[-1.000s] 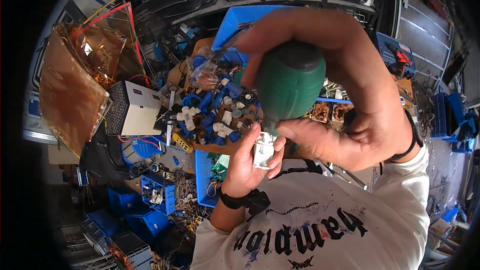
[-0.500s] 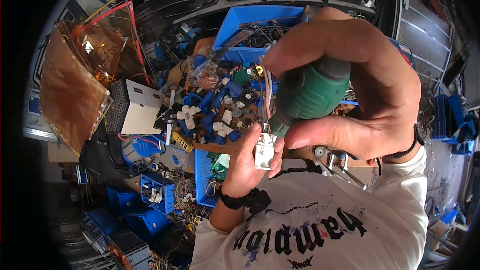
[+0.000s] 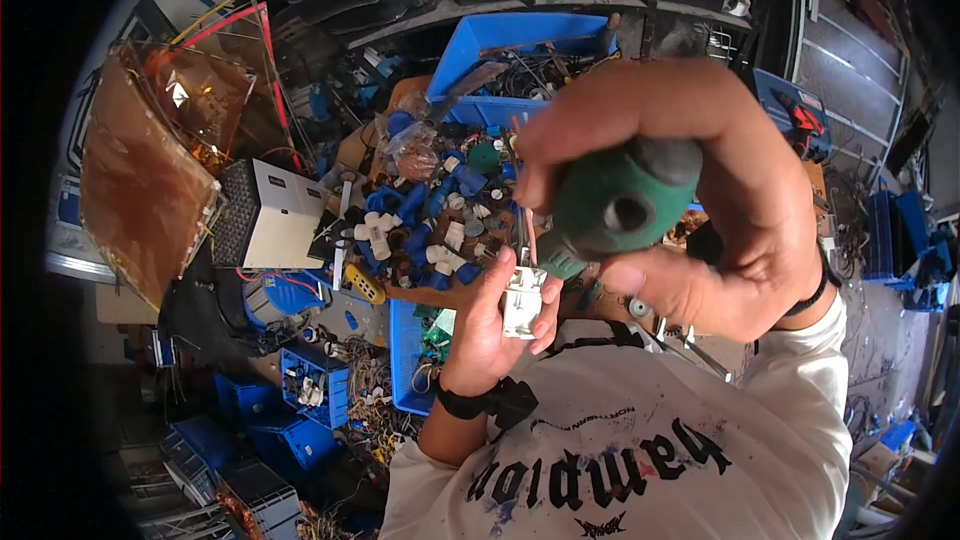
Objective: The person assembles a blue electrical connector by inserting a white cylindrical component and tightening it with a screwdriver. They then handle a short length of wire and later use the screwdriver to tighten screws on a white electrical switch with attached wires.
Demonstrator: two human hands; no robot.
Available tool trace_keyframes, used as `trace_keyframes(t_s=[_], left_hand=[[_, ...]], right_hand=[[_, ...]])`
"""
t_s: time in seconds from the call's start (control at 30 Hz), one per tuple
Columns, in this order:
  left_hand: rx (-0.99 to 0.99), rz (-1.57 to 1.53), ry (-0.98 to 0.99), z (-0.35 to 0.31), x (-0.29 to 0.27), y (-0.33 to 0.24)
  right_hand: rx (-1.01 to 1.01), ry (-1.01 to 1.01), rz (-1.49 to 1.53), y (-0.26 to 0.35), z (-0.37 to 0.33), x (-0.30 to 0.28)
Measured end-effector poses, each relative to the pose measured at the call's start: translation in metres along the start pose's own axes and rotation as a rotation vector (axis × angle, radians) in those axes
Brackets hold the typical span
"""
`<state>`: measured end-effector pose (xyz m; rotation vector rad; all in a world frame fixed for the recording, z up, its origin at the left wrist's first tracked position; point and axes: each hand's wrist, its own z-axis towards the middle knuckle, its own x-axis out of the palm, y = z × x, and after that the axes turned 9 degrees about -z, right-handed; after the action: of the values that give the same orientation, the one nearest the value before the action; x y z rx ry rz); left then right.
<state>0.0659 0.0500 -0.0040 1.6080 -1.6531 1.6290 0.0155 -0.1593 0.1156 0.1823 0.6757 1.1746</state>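
My right hand [image 3: 715, 200] is closed around the thick green handle of a screwdriver [image 3: 615, 202], held close to the camera with its tip pointing down at a small white electrical part [image 3: 523, 302]. My left hand [image 3: 490, 325] grips that white part from below, with a black band on the wrist. A short red wire [image 3: 529, 235] sticks up from the part beside the screwdriver shaft. Both hands are above my chest in a white printed shirt.
Behind the hands lies a pile of blue and white plastic parts [image 3: 420, 225]. A blue bin of wires [image 3: 520, 60] stands at the back. A white box [image 3: 270, 215] and a copper-coloured board [image 3: 140, 180] are at the left; smaller blue crates [image 3: 310, 390] sit lower left.
My right hand has tilted the screwdriver so the handle's butt end now faces the camera, and it has shifted slightly right. The left hand keeps the white part in about the same place.
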Motion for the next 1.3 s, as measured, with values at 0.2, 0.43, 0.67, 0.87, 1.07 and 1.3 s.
trace_keyframes(t_s=[0.2,0.43,0.67,0.87,1.07,1.3], left_hand=[[-0.114,-0.085,-0.064,0.002,-0.035,0.005],[-0.186,-0.209,0.286,0.003,-0.037,-0.017],[-0.135,-0.207,0.308,0.0,-0.031,-0.022],[-0.032,-0.191,0.155,-0.011,-0.011,-0.022],[-0.084,-0.18,0.203,-0.004,-0.021,-0.021],[-0.069,-0.146,0.136,-0.005,-0.02,-0.034]], right_hand=[[0.101,0.0,-0.12,0.019,0.001,0.011],[0.165,0.026,-0.328,0.048,0.017,0.032],[0.022,0.151,-0.24,0.04,0.011,0.047],[-0.06,0.23,-0.146,0.036,0.015,0.059],[-0.073,0.271,-0.118,0.03,0.018,0.068],[-0.039,0.246,-0.162,0.029,0.021,0.05]])
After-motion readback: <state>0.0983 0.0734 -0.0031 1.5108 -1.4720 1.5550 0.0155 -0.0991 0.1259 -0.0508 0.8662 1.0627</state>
